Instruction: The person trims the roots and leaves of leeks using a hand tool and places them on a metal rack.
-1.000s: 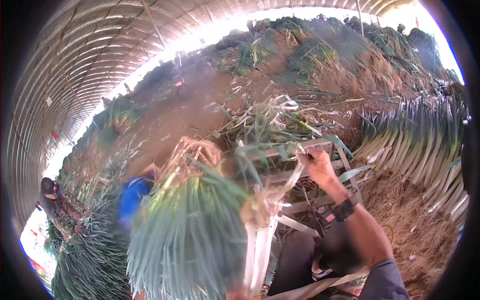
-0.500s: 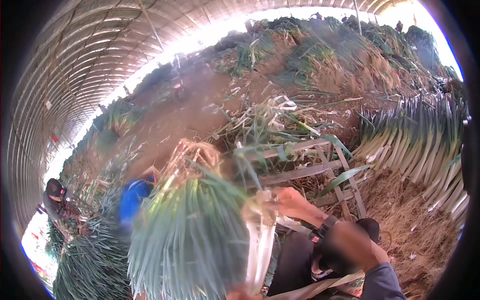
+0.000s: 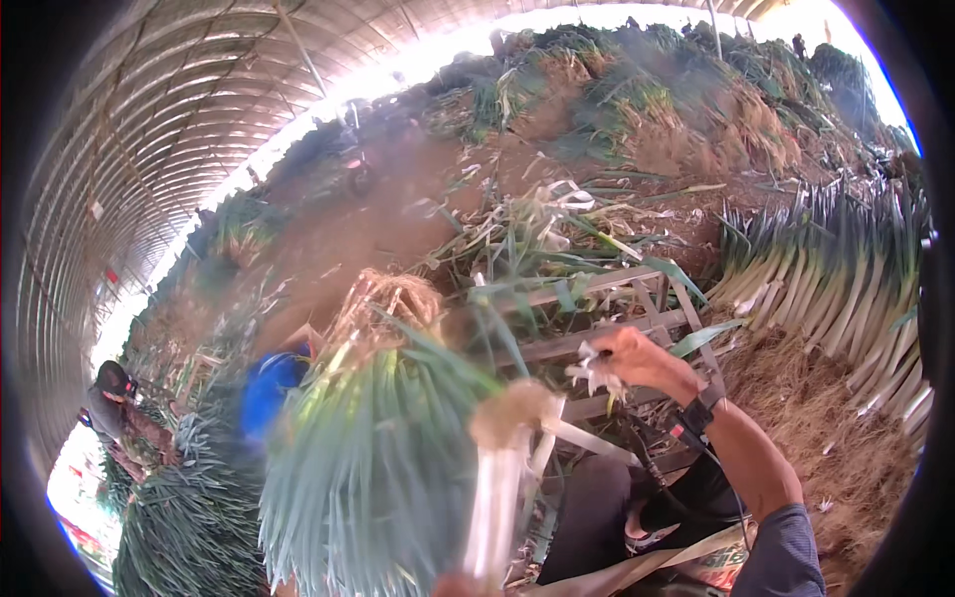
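Note:
White leeks [image 3: 494,497] stand root end up in front of me, their tan root end [image 3: 512,413] smeared by motion. At the lower edge my left hand [image 3: 460,585] is closed around their shafts, only partly in view. My right hand [image 3: 637,360] is off to the right of the root end, apart from it. Its fingers are curled around pale, ragged leek scraps [image 3: 597,373]. Left of the held leeks lies a big heap of green leek leaves [image 3: 373,473] with brown roots [image 3: 393,298] at its top.
A slatted wooden frame [image 3: 587,289] stands beyond my knees, strewn with leaf trimmings. Rows of leeks [image 3: 826,269] lie at right above a root pile [image 3: 786,428]. A blue object [image 3: 271,388] is behind the heap. A co-worker [image 3: 114,398] sits at far left among leeks.
My right hand has moved from the leeks' root end up and to the right, carrying pale scraps. The root end has shifted slightly down; my left hand keeps its hold.

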Demonstrator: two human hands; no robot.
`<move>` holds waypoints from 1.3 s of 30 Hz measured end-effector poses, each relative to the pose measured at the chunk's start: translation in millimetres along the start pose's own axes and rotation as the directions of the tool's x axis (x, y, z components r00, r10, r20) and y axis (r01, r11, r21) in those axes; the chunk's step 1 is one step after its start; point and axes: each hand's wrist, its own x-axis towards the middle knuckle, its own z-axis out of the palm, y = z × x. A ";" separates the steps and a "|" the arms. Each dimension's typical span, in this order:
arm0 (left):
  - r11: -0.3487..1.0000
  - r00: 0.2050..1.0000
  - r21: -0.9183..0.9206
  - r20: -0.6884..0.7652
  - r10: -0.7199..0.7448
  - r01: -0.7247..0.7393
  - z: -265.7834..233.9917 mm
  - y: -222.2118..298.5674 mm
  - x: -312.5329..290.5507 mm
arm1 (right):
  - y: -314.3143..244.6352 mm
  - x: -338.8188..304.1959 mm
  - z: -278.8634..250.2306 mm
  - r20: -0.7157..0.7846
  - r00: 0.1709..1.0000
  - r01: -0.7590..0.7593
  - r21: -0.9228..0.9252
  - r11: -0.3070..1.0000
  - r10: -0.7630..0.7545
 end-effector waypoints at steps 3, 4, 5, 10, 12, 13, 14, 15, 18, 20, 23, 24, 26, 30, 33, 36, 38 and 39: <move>0.913 0.963 -0.324 0.187 -0.195 0.248 -39.0 34.0 -0.8 | -34.7 -1.7 25.0 0.261 0.942 -0.258 0.172 0.951 0.209; 0.839 0.933 -0.418 0.244 -0.265 0.347 -55.3 58.0 -10.8 | -48.6 -4.1 27.7 0.291 0.922 -0.337 0.272 0.901 0.257; 0.728 0.892 -0.515 0.255 -0.374 0.453 -51.2 42.2 0.6 | -61.2 -5.4 33.5 0.286 0.925 -0.329 0.276 0.903 0.250; 0.932 0.992 -0.354 0.059 0.108 -0.081 -66.0 42.0 -17.9 | -132.3 7.8 29.6 0.561 0.807 -0.486 0.454 0.747 0.185; 0.934 0.981 -0.334 0.094 0.168 -0.128 -56.1 -6.1 12.4 | -135.3 5.1 52.3 0.491 0.865 -0.367 0.473 0.801 0.106; 0.933 0.976 -0.329 0.108 0.188 -0.143 -53.4 -14.6 18.1 | -138.7 5.2 58.3 0.375 0.925 -0.265 0.540 0.799 0.053; 0.927 0.987 -0.371 0.115 0.108 -0.059 -52.5 0.3 13.7 | -139.0 5.3 65.9 0.252 0.968 -0.162 0.592 0.790 0.009; 0.913 0.991 -0.408 0.126 0.034 0.020 -52.7 23.9 7.1 | -137.2 5.1 72.9 0.337 0.935 -0.301 0.594 0.746 0.110; 0.913 0.973 -0.361 0.193 -0.128 0.191 -64.1 109.3 -19.5 | -96.4 -3.6 107.3 0.080 0.993 0.038 0.447 0.894 -0.083; 0.940 0.964 -0.261 0.206 -0.167 0.219 -65.0 112.3 -23.9 | -100.9 22.9 86.6 -0.119 0.992 -0.013 0.303 0.953 0.051; 0.928 0.978 -0.353 0.204 -0.045 0.116 -56.8 71.8 -8.9 | -65.3 58.0 50.7 -0.330 0.886 -0.239 0.278 0.930 0.326; 0.915 0.980 -0.400 0.196 0.028 0.054 -57.2 64.9 -5.2 | -51.1 60.2 38.6 -0.277 0.776 -0.374 0.521 0.767 0.566; 0.857 0.977 -0.511 0.140 0.159 -0.066 -58.9 51.6 -6.2 | -32.5 59.6 21.8 -0.259 0.809 -0.121 0.805 0.581 0.528; 0.600 0.890 -0.726 -0.037 0.454 -0.336 -62.5 12.1 -8.8 | -54.2 41.7 12.4 -0.070 0.957 -0.178 0.623 0.762 0.281; 0.406 0.779 -0.790 -0.138 0.612 -0.459 -58.1 -7.4 -9.8 | -53.1 33.1 45.7 -0.059 0.991 -0.068 0.560 0.826 0.122; 0.411 0.814 -0.783 -0.198 0.546 -0.466 -57.9 -14.6 -13.0 | -72.5 42.0 60.6 0.010 0.995 -0.068 0.786 0.614 0.097; 0.417 0.835 -0.789 -0.208 0.510 -0.451 -54.1 -11.3 -17.4 | -98.5 49.0 55.7 0.216 0.959 -0.267 0.904 0.333 0.181; 0.408 0.830 -0.796 -0.199 0.520 -0.446 -55.4 -1.7 -11.0 | -104.4 49.7 52.9 0.315 0.920 -0.386 0.826 0.410 0.232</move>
